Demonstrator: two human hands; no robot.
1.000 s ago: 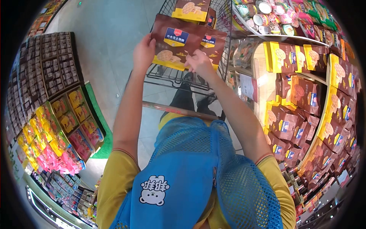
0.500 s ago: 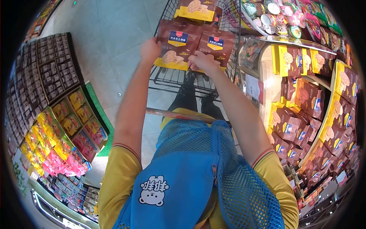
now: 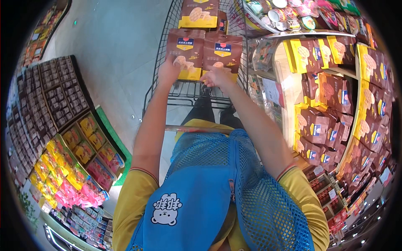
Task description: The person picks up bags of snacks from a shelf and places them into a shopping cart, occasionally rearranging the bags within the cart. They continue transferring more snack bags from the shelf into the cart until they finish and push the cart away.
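Two brown and yellow snack bags stand side by side in the near end of a black wire shopping cart. My left hand is on the lower left edge of the left bag, its thumb on the front. My right hand touches the lower part of the right bag, near the gap between the two, fingers bent. Behind them lies another such bag, with part of one more beside it.
Shelves of the same brown bags stand on the right, with a bin of cups beyond. A tiered display of packets is on the left. The cart handle crosses before my body.
The two bags have separated and now stand more upright, side by side. My left hand has moved down along the left bag. The cart appears slightly further left in view.
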